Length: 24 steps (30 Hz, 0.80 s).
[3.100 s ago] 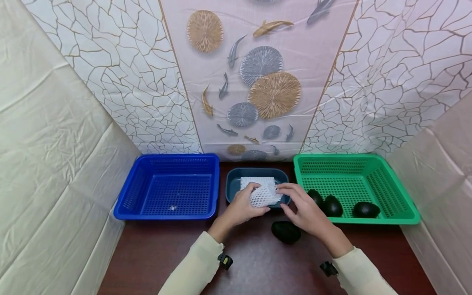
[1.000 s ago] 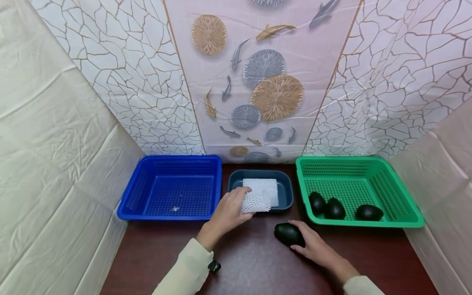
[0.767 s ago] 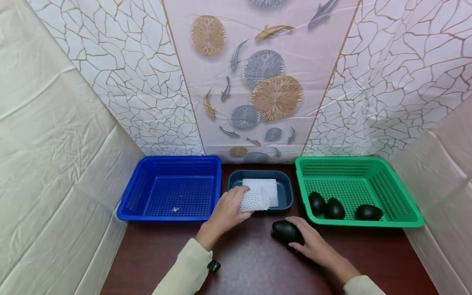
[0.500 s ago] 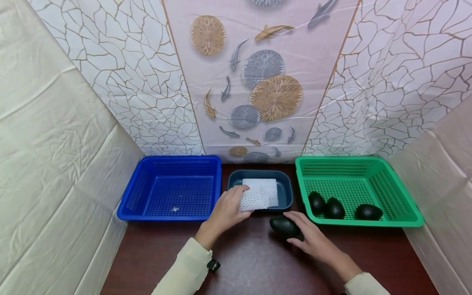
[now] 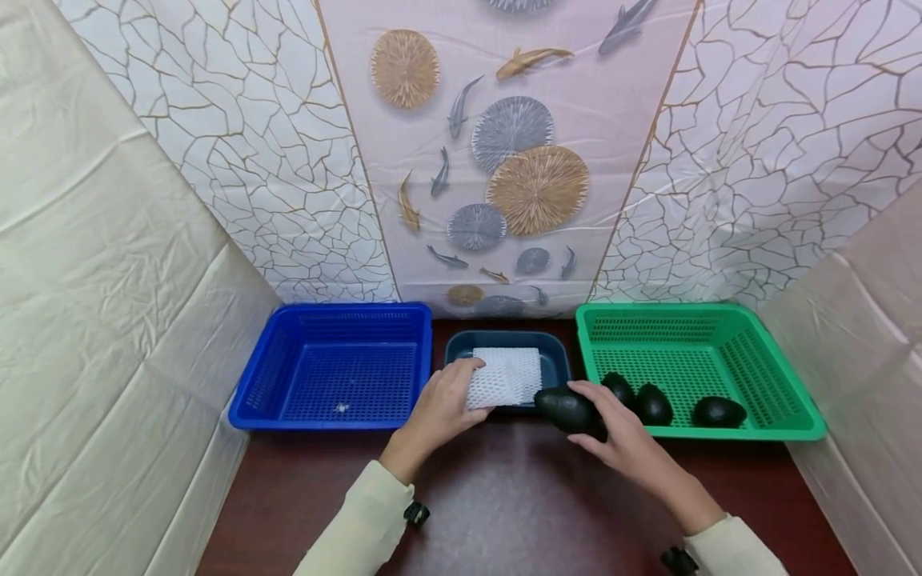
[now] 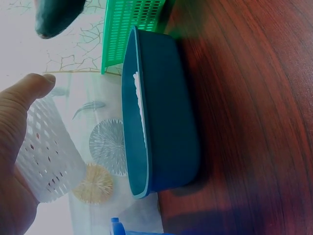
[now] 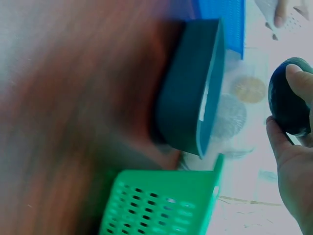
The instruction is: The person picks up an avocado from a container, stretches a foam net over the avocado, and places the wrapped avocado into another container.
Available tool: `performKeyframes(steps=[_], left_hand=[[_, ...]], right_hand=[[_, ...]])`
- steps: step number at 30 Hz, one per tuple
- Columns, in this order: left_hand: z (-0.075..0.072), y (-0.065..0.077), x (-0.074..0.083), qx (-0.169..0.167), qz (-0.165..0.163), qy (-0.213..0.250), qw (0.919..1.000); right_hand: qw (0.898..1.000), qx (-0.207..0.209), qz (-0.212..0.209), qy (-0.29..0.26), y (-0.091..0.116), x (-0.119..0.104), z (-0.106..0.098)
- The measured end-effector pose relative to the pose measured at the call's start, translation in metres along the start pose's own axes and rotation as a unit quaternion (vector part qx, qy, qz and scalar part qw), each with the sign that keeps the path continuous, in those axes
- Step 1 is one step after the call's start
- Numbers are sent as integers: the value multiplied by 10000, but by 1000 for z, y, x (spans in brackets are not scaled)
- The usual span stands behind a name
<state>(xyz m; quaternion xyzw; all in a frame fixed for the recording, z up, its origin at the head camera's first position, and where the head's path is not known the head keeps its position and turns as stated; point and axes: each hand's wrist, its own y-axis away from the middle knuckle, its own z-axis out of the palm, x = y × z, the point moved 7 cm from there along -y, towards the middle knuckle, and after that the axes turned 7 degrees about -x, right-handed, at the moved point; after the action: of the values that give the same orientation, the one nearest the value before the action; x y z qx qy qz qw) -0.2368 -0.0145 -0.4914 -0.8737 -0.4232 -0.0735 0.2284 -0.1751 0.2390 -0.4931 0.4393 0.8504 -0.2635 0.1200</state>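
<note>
My right hand (image 5: 621,428) grips a dark avocado (image 5: 569,411), lifted off the table, its narrow end toward the left. In the right wrist view the thumb lies across the avocado (image 7: 289,100). With my left hand (image 5: 441,404) I hold a white foam net sleeve (image 5: 488,390) above the small teal tray (image 5: 561,350). The left wrist view has this net sleeve (image 6: 49,152) between thumb and fingers, its mesh spread into a tube. More white foam netting (image 5: 529,362) lies in the tray behind it.
A green basket (image 5: 781,376) on the right contains several dark avocados (image 5: 719,412). To the left stands a blue basket (image 5: 324,376) with a small pale bit on its floor. Both flank the tray on the reddish-brown table (image 5: 497,496), against a patterned cloth backdrop.
My right hand has let go of the net sleeve, taken the avocado from the table and raised it toward the sleeve. My left hand keeps holding the sleeve, now slightly farther left.
</note>
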Motion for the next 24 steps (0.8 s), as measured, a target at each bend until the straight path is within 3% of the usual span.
performKeyframes(steps=[5, 10, 24], left_hand=[[1, -1, 1, -113, -27, -76, 9999], [4, -2, 1, -227, -21, -237, 9995], [10, -5, 15, -296, 315, -486, 9979]], right_hand=[[9994, 204, -281, -15, -9, -5, -15], [9994, 185, -285, -6, -16, -10, -22], [9995, -13, -320, 55, -32, -21, -19]])
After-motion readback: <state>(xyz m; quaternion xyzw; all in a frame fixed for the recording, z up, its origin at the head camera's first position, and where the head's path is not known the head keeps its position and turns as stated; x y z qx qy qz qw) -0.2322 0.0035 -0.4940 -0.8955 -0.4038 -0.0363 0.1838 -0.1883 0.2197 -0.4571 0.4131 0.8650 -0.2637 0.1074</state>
